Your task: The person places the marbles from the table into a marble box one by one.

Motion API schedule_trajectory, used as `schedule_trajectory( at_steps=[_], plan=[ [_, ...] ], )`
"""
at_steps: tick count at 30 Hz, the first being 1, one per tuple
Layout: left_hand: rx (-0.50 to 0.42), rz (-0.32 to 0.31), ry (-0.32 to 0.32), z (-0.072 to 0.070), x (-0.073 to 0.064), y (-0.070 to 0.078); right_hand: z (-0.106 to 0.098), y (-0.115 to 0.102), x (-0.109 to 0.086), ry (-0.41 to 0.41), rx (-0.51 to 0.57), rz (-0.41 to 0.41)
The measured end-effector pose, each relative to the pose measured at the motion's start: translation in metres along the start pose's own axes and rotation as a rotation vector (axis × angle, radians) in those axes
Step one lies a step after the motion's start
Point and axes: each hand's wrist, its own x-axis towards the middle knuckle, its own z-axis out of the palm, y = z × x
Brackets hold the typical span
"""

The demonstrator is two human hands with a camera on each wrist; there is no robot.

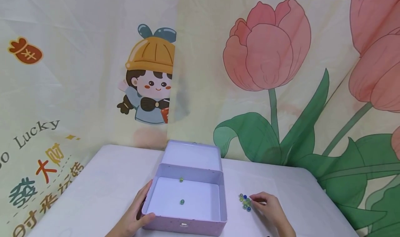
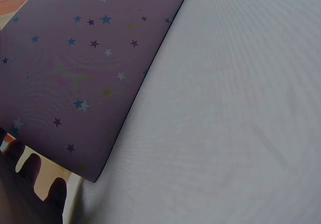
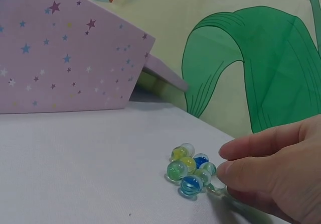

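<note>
A lilac hinged box (image 1: 184, 226) with printed stars stands with its lid (image 1: 192, 155) raised at the back. Inside lie a yellow-green marble (image 1: 181, 179) and a greenish marble (image 1: 182, 202). My left hand (image 1: 132, 212) holds the front left corner, thumb over the front rim, fingers along the left side. On the white table right of the box is a cluster of several glass marbles (image 3: 188, 170), blue, green and yellow. At its right edge, thumb and fingers of my right hand (image 1: 270, 207) pinch a pale marble (image 3: 217, 185), mostly hidden by the thumb.
The white table (image 1: 103, 181) reaches back to a cloth backdrop (image 1: 200, 74) printed with tulips and a cartoon child. The lid's far edge is close to the backdrop. The box stands between my two hands.
</note>
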Motion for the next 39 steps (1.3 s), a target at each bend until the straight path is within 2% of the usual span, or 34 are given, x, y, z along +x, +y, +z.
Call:
schedule_trajectory(
  at_steps=[4,15,17,22,24,34,39],
  plan=[
    [-0.028,0.001,-0.003,0.0017,0.0004,0.0023,-0.0007,0.0035,-0.0026,-0.001,-0.018,0.002],
    [-0.071,-0.100,-0.028,0.0048,0.0034,0.0032,-0.0034,0.0056,-0.0053,-0.028,-0.065,0.055],
    [-0.079,-0.072,-0.025,0.0051,0.0029,0.0035,-0.0030,0.0057,-0.0049,-0.020,-0.076,0.056],
    [-0.087,0.083,-0.008,0.0045,0.0022,0.0019,0.0000,0.0050,-0.0022,-0.012,-0.098,0.071],
    [-0.096,0.114,-0.012,0.0039,0.0024,0.0005,0.0014,0.0045,-0.0012,-0.010,-0.108,0.081],
    [-0.101,0.097,-0.025,-0.0001,-0.0009,0.0003,0.0051,-0.0014,0.0005,-0.011,-0.137,0.020],
    [-0.077,0.112,-0.025,-0.0011,-0.0009,0.0024,0.0057,-0.0033,-0.0008,0.000,-0.150,-0.001]
  ],
)
